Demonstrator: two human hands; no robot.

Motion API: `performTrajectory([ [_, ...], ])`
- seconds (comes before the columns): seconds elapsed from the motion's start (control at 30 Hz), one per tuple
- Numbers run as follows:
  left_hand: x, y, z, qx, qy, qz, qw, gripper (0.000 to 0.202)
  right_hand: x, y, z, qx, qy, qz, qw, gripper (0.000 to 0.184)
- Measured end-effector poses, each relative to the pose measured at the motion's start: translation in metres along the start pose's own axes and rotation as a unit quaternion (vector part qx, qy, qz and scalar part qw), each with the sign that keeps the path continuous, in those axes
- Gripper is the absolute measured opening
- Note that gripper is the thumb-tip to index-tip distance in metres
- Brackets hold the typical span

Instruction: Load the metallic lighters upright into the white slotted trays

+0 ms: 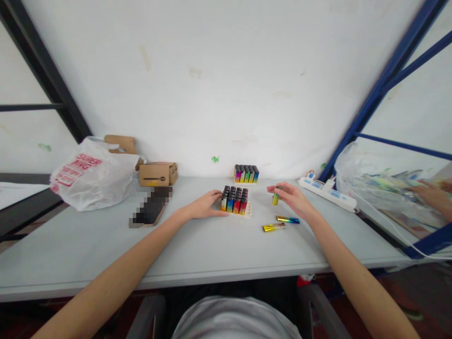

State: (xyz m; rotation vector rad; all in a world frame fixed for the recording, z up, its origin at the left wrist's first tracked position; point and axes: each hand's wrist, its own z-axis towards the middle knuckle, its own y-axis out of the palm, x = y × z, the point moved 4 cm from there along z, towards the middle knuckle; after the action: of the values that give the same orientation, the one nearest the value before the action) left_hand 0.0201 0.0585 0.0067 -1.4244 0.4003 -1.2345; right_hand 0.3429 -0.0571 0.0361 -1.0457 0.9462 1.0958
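Observation:
A white tray (249,210) in the middle of the table carries rows of upright lighters (233,202) with black tops and rainbow-coloured bodies. Its right end shows vacant holes. My left hand (208,205) grips the tray's left side, thumb along the front edge and fingers behind. To the right, my right hand (287,194) is closed on a yellow-green lighter (275,197), held upright above the table. Below that hand lie two loose lighters, a yellow-and-blue one (287,220) and a yellow-and-silver one (273,227).
A second tray of lighters (246,174) stands by the wall. At left are a white plastic bag (95,174), a cardboard box (157,174) and a pixelated dark phone-like object (151,207). A power strip (328,194) lies at right; beyond the blue frame, another person's hand (432,195) shows.

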Motion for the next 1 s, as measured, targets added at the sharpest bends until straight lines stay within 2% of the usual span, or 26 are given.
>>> performTrajectory([
  [0.07, -0.001, -0.001, 0.000, 0.002, 0.004, -0.009, 1.000, 0.083, -0.007, 0.015, 0.011, 0.012, 0.014, 0.085, 0.996, 0.050],
  [0.13, -0.002, -0.002, 0.000, -0.001, 0.003, -0.016, 1.000, 0.082, -0.015, 0.031, 0.021, 0.006, 0.012, 0.122, 0.992, 0.049],
  [0.27, -0.006, -0.008, -0.001, -0.016, 0.003, -0.024, 1.000, 0.081, -0.023, 0.059, 0.034, -0.003, -0.014, 0.111, 0.994, 0.049],
  [0.4, -0.010, -0.010, -0.003, -0.029, -0.008, -0.020, 0.999, 0.084, -0.008, 0.078, 0.032, -0.062, 0.022, 0.053, 0.996, 0.045],
  [0.47, -0.011, -0.009, -0.004, -0.030, -0.019, -0.011, 0.999, 0.086, 0.002, 0.082, 0.029, -0.080, 0.029, 0.006, 0.996, 0.044],
  [0.5, -0.011, -0.008, -0.004, -0.029, -0.021, -0.007, 0.999, 0.086, 0.006, 0.081, 0.028, -0.070, 0.020, -0.020, 0.997, 0.043],
  [0.7, -0.009, -0.006, -0.005, -0.026, -0.027, -0.004, 0.999, 0.089, 0.016, 0.073, 0.027, 0.045, -0.036, -0.181, 0.982, 0.043],
  [0.87, -0.007, -0.007, -0.004, -0.033, -0.027, -0.002, 0.999, 0.089, 0.012, 0.081, 0.024, 0.030, -0.069, -0.223, 0.972, 0.032],
  [1.0, -0.011, -0.006, -0.003, -0.032, -0.030, 0.003, 0.999, 0.092, 0.005, 0.083, 0.020, 0.032, -0.092, -0.236, 0.967, 0.037],
])
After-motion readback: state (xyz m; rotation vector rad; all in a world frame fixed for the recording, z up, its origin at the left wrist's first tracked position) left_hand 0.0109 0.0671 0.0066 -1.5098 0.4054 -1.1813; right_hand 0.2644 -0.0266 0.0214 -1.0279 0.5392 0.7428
